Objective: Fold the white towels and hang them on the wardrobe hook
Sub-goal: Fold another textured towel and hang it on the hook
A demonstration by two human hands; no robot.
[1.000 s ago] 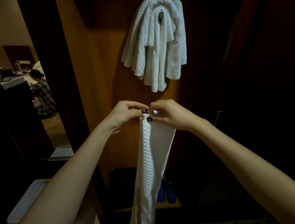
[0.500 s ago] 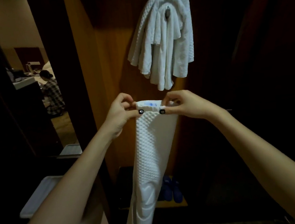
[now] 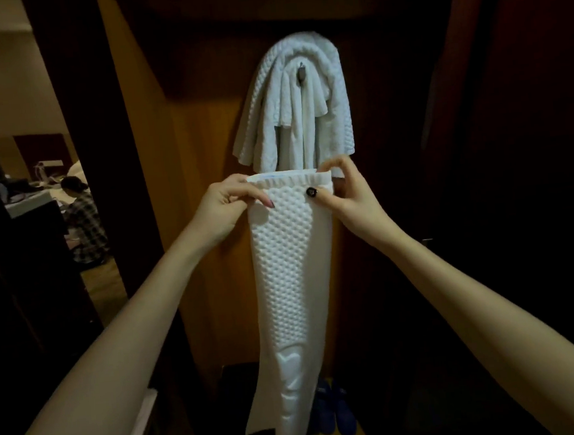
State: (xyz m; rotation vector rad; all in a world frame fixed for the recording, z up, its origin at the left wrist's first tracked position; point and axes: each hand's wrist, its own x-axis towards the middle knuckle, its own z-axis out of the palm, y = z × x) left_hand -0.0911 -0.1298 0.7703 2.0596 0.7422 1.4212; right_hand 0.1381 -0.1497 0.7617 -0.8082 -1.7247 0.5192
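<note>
A long white waffle-textured towel (image 3: 289,285) hangs straight down in front of me, folded lengthwise. My left hand (image 3: 224,206) pinches its top left corner and my right hand (image 3: 347,192) pinches the top right corner, holding the top edge spread level. Just above and behind, several white towels (image 3: 287,114) hang bunched on the wardrobe hook (image 3: 301,73), whose metal tip shows between their folds. The held towel's top edge sits right below the hanging bundle's lower ends.
The wooden wardrobe back panel (image 3: 205,155) stands behind the towels, with dark sides left and right. Blue slippers (image 3: 335,409) lie on the wardrobe floor. A white tray (image 3: 137,431) is at lower left. A person in a checked shirt (image 3: 83,219) sits in the room at left.
My hands have drawn apart, spreading the towel's top edge from a narrow pinch to its full folded width, and risen toward the hanging towels.
</note>
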